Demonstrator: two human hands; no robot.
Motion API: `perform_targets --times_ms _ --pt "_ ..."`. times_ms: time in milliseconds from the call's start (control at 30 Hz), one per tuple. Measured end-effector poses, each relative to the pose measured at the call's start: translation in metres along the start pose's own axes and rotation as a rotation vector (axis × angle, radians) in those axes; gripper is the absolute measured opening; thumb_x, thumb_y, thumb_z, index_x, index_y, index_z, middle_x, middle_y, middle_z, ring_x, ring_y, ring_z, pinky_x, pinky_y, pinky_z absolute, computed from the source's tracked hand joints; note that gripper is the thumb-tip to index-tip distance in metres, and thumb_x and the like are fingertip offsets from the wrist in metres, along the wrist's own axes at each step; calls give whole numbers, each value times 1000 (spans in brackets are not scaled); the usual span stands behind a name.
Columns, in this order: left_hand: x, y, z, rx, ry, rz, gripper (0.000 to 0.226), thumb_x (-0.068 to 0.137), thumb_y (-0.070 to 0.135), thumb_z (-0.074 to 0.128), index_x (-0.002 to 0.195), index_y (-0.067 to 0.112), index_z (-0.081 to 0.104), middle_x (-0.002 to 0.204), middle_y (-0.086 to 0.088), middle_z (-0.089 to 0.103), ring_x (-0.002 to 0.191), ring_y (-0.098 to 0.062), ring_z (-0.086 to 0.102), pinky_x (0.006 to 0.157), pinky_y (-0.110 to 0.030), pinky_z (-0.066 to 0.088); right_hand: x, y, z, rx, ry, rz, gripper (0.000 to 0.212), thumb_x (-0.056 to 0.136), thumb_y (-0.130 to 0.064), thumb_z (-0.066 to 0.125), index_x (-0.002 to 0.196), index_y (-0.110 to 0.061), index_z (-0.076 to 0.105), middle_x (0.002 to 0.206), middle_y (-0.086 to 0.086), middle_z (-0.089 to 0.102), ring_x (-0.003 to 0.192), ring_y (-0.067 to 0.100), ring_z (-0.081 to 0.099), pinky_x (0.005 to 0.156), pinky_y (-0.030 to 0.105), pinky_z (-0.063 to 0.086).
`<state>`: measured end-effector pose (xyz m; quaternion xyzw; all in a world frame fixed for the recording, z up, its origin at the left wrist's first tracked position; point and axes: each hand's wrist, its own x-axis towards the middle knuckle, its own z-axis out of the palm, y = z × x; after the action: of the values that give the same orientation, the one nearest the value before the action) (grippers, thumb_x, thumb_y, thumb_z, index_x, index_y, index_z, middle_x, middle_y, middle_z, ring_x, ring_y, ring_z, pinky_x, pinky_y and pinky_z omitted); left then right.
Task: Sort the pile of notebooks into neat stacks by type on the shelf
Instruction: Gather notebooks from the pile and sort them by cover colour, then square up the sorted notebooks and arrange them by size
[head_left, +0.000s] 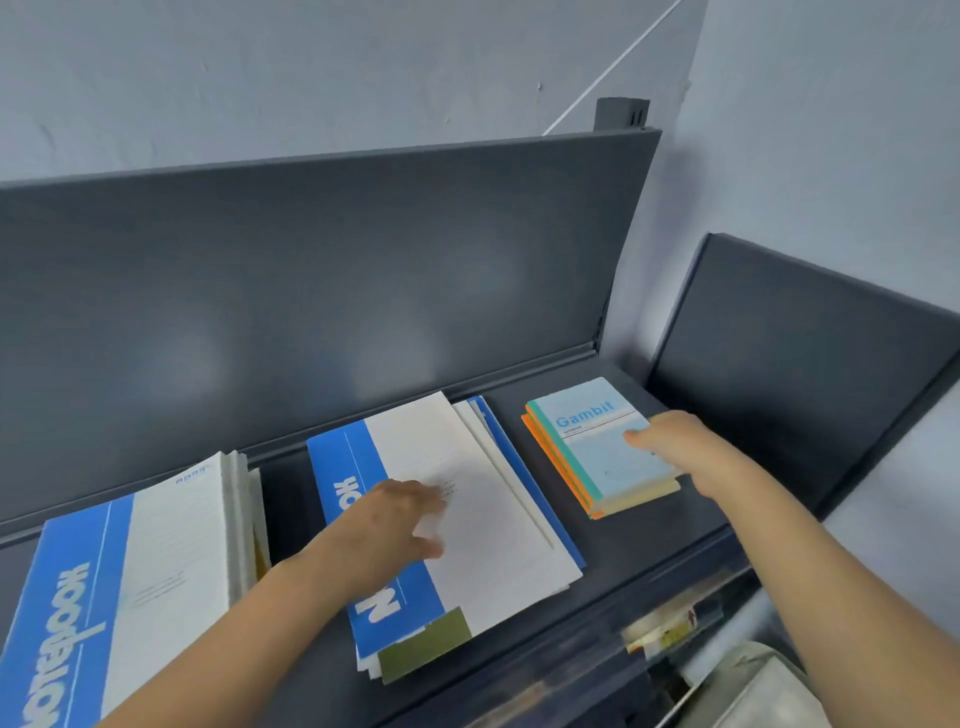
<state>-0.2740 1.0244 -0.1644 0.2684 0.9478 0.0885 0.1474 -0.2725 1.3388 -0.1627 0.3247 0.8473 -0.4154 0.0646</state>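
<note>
**stackfan:** Only the head view to go on, so here's what it gives. Dark metal shelf (623, 545) with three piles of notebooks on it. Far left, a thick stack of big blue-and-white notebooks (130, 561), fairly squared up. In the middle, a messy middle stack (467, 493) of the same big kind, fanned out toward the right, with an olive-green cover (426, 644) poking out at the front under the top ones. On the right, a small stack of little notebooks (597, 447), light blue "Gambit" on top, teal, orange and cream edges below it.

**binder_bob:** How do you reckon they'd handle?

**stackfan:** My guess is thin soft covers, light and floppy one at a time, and slick enough to slide over each other, which would explain the fan. I'd square them by pushing on the edges with flat palms rather than pinching a corner. The little ones look stiffer as a block, so grab by the long sides.

**binder_bob:** And the hands?

**stackfan:** Left hand (400, 519) reaches in from the bottom left and lies palm-down on the top cover of the middle stack, fingers loosely spread and pressing flat, not pinching anything. Right hand (670, 441) comes in from the lower right, forearm stretched out, and sits at the right edge of the Gambit pile with the thumb on the top cover. The other fingers are hidden behind the hand, so I can't tell if it's actually gripping the pile or just nudging it.
</note>
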Motion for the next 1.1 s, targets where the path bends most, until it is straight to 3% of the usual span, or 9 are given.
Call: perform_targets --times_ms 133,300,500,567,633,700,767,1033,1100 --pt "1 1 2 82 23 -13 50 99 15 48 146 26 36 150 5 37 134 -14 41 110 -25 35 0 0 3 -222 60 -12 39 87 -33 53 116 -8 59 121 13 54 108 28 52 87 37 48" --pt "-4 1 3 227 63 1 51 95 4 47 142 24 40 141 1 45 121 -18 52 102 -30 47 -27 -30 7 -435 213 -227 55 91 -32 53 141 -19 36 136 10 36 126 31 32 97 44 36" --pt "-55 -28 -19 419 216 48 39 98 16 42 137 22 48 134 2 51 121 -19 50 99 -34 47 -90 -91 71 -444 21 -628 46 93 -27 53 137 -18 46 135 6 46 125 24 42 100 35 38" --pt "-93 -55 -30 429 352 33 35 96 17 45 129 24 57 123 3 58 111 -19 56 91 -34 50 -117 -112 102 -462 -88 -737 47 92 -25 56 138 -18 46 134 3 50 124 20 46 100 29 35" --pt "-142 -86 -44 431 470 6 30 84 18 63 112 28 69 103 6 68 90 -17 65 69 -32 55 -147 -132 137 -473 -191 -825 49 92 -23 57 139 -19 44 135 1 51 124 17 46 102 27 34" --pt "-196 -123 -51 431 490 -76 34 60 22 83 92 31 75 82 12 67 70 -11 66 51 -24 52 -181 -153 173 -491 -250 -908 47 93 -23 56 138 -20 46 132 0 52 122 15 47 102 27 36" --pt "-253 -162 -49 492 478 -178 38 46 25 88 81 34 73 73 16 62 60 -7 63 44 -20 50 -222 -176 211 -503 -266 -1002 43 93 -24 56 135 -20 49 127 -1 54 119 14 49 99 26 37" --pt "-492 -294 -21 557 533 -469 3 70 30 61 70 31 64 72 13 59 60 -12 61 43 -26 50 -406 -253 380 -537 -417 -1329 36 94 -25 53 130 -22 54 127 -8 54 124 10 46 102 23 34" --pt "-546 -316 -15 562 526 -549 21 75 36 47 74 32 67 75 13 61 62 -11 63 45 -25 52 -449 -267 417 -536 -470 -1382 36 94 -26 52 130 -23 54 129 -9 53 124 9 45 104 23 34"
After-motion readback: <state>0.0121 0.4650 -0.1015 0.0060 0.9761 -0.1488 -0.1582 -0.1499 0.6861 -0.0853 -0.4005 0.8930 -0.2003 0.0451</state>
